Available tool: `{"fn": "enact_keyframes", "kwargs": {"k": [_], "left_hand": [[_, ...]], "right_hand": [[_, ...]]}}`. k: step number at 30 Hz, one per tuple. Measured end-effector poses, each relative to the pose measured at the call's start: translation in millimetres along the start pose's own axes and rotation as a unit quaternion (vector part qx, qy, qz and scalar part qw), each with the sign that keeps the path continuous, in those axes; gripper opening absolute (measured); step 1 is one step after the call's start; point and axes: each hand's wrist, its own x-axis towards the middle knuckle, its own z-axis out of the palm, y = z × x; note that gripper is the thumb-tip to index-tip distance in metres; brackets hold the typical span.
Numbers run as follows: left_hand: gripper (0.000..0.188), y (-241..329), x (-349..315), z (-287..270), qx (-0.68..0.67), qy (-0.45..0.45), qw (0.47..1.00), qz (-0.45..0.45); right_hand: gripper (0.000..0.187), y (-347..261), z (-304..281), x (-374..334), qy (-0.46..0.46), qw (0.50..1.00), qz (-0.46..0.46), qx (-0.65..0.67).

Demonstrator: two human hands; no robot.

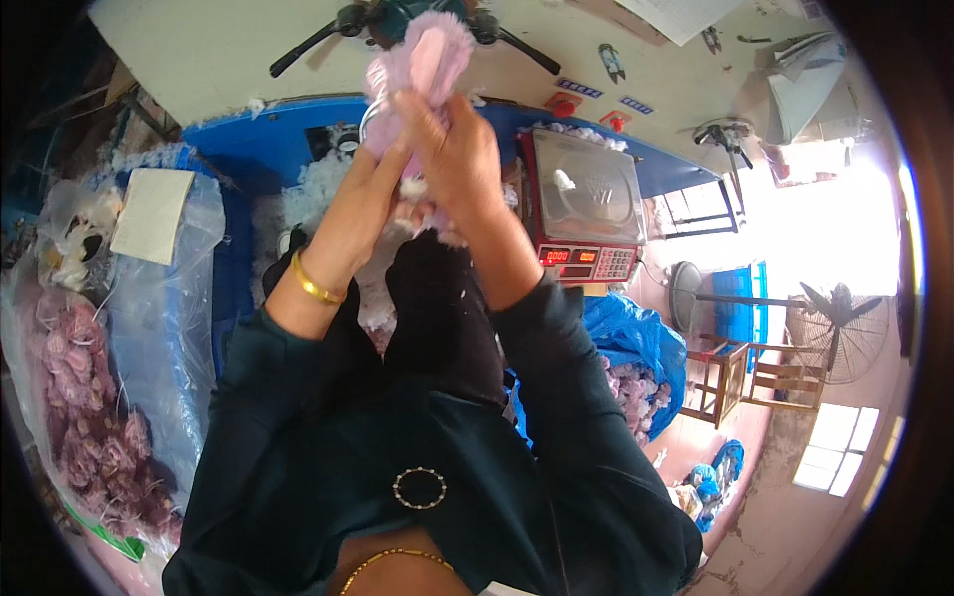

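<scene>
A fluffy lilac plush toy piece [429, 62] with a smooth pink ear-like patch is held up between my two hands, close to the far machine. My left hand [376, 189], with a gold bangle at its wrist, is closed around the plush's lower left side. Gripping it from the right is my right hand [462, 159], its thumb pressed against the fluffy fabric. The fingers partly hide the plush's lower part, and more lilac and white fluff shows beneath them.
A dark machine with black handles [303, 50] stands just beyond. To the right is a red digital scale [586, 256]; below it sits a blue bag [636, 333] of lilac pieces. At left lies a clear bag of purple plush pieces [79, 382]. A standing fan [840, 333] is farther right.
</scene>
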Motion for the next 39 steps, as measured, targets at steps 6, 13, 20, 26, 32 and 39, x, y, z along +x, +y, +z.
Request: {"fn": "enact_keyframes", "kwargs": {"k": [6,13,20,26,32,39], "left_hand": [[0.046,-18,-47,16,0.050,0.020,0.998,0.028],[0.045,-26,-70,6,-0.048,-0.131,0.985,-0.100],[0.037,-30,-74,-27,0.102,-0.077,0.983,-0.132],[0.030,-45,-91,-65,0.053,0.021,0.984,-0.169],[0.026,-49,-112,-98,0.029,0.127,0.980,-0.147],[0.026,-59,-110,-87,0.043,0.097,0.984,-0.141]], "right_hand": [[0.066,15,-19,-48,-0.063,0.994,-0.067,0.060],[0.085,76,-107,-51,-0.144,0.988,0.049,-0.016],[0.090,238,-233,13,-0.052,0.949,0.310,-0.020],[0.095,281,-266,2,0.058,0.936,0.302,-0.173],[0.076,261,-311,-50,0.240,0.884,0.401,0.001],[0.073,237,-244,6,0.021,0.914,0.397,-0.082]]}}
